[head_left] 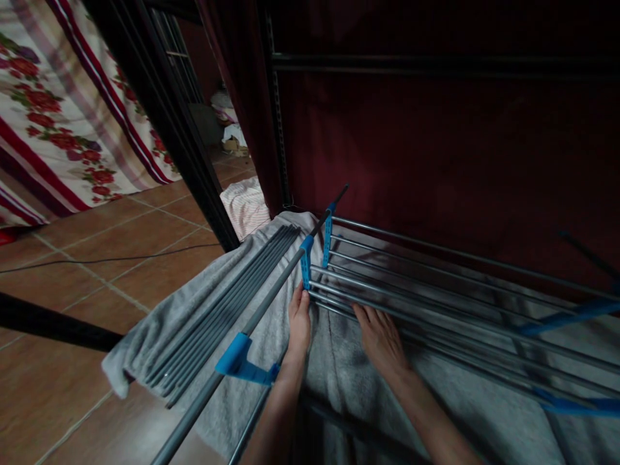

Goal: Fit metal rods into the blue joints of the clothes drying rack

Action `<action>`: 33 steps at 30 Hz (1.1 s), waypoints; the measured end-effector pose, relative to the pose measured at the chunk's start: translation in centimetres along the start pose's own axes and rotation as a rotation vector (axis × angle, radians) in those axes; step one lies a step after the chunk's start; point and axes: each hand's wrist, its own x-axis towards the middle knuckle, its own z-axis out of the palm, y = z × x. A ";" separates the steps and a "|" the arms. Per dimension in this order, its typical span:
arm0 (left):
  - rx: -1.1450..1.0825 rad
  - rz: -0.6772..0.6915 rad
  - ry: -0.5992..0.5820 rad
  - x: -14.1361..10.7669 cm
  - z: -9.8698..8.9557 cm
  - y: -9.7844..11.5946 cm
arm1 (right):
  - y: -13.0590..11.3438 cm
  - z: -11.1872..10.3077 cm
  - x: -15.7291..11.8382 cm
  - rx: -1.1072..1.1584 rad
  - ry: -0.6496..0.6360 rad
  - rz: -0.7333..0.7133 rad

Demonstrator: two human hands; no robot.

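A rack of thin grey metal rods [416,303] and blue plastic brackets lies on its side before me. My left hand [299,320] pinches the lower end of a blue bracket [305,261], where the rods meet it. My right hand [380,336] is a little to the right, its fingers closed over the lowest rod [334,305]; its thumb is hidden. A thicker grey pole [276,287] runs through the brackets toward me. Nearer on this pole sits another blue bracket [247,361], close to my left forearm.
Several loose grey rods [227,310] lie side by side on a grey blanket [194,290]. Black metal posts [169,123] stand at the left, and a dark red curtain [436,155] hangs behind. A thin cable [111,259] crosses the tiled floor [97,310].
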 end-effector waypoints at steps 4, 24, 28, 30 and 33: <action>-0.013 0.020 -0.013 -0.2 0.3 0.2 | -0.5 0.5 0.6 0.035 -0.010 -0.021; -0.127 -0.030 -0.037 0.2 0.7 -0.2 | -6.4 -0.1 9.4 0.311 -0.270 -0.028; -0.120 -0.022 -0.011 0.1 0.7 -0.2 | -6.1 -0.1 9.5 0.349 -0.319 -0.021; -0.106 -0.025 -0.009 0.1 0.7 -0.1 | -6.1 -0.1 9.7 0.364 -0.331 -0.009; -0.076 -0.018 -0.014 0.0 0.7 0.1 | -6.0 -0.2 9.8 0.389 -0.315 0.009</action>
